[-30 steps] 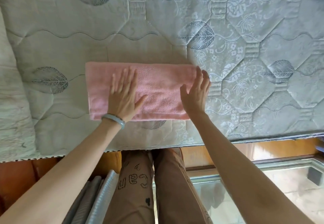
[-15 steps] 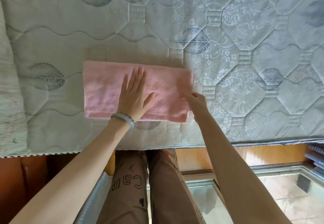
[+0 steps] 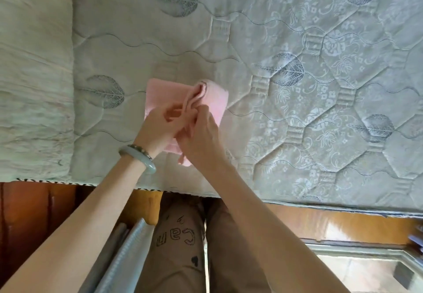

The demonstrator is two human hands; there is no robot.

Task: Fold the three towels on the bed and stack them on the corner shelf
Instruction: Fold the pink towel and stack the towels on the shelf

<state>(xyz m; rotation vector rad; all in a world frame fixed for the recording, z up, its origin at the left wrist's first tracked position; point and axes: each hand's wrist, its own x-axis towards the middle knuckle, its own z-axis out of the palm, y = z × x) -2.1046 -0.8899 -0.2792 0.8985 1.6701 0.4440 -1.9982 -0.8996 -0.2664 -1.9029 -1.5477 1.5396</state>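
Observation:
A pink towel [image 3: 215,100] lies on the quilted mattress [image 3: 297,40] near its front edge, now doubled over on itself with a raised fold at the top. My left hand [image 3: 160,125], with a pale green bangle on the wrist, holds the towel's near edge with curled fingers. My right hand [image 3: 201,139] pinches the folded-over end of the towel right beside the left hand. Both hands cover the towel's near half. No other towel and no shelf is in view.
The mattress edge [image 3: 320,203] runs across the lower part of the view above a wooden bed frame [image 3: 343,221]. A rumpled pale cover [image 3: 34,86] lies at the left. My legs [image 3: 183,247] stand against the bed, with grey ribbed tubing [image 3: 123,253] beside them.
My right hand took the towel's right end and carried it over to the left, halving the long strip. My left hand went from pressing flat to gripping the towel.

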